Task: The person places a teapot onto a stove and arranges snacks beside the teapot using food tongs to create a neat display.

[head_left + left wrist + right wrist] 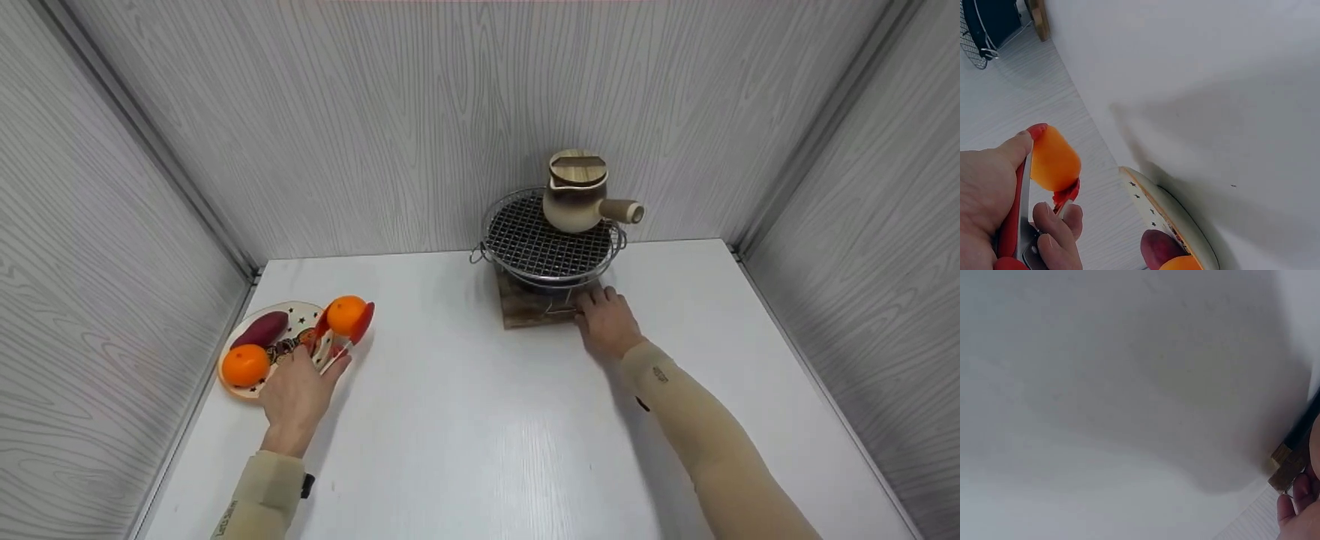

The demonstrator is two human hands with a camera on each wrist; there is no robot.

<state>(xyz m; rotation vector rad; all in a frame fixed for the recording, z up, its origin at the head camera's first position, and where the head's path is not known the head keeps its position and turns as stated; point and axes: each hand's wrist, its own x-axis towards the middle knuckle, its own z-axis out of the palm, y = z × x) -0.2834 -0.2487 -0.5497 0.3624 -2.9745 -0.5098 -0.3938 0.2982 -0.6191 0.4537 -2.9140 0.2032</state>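
In my left hand (296,390) is a pair of tongs (1019,205) with red tips. Between those tips sits an orange (346,316), raised near the right rim of a star-patterned plate (300,309). On that plate lie a purple sweet potato (260,330) and a second orange (245,365). My right hand (609,328) grips the front right corner of a brown wooden base (525,309), thumb at the front edge and fingers along the side. Above the base is a round grill with a dark wire mesh (540,240).
A side-handled pot (570,214) with a wooden lid stands on the back right of the mesh, its handle pointing right. Wire loops stick out at the grill's sides. Grey wood-grain panels (375,127) enclose the white table (450,420) at the back and both sides.
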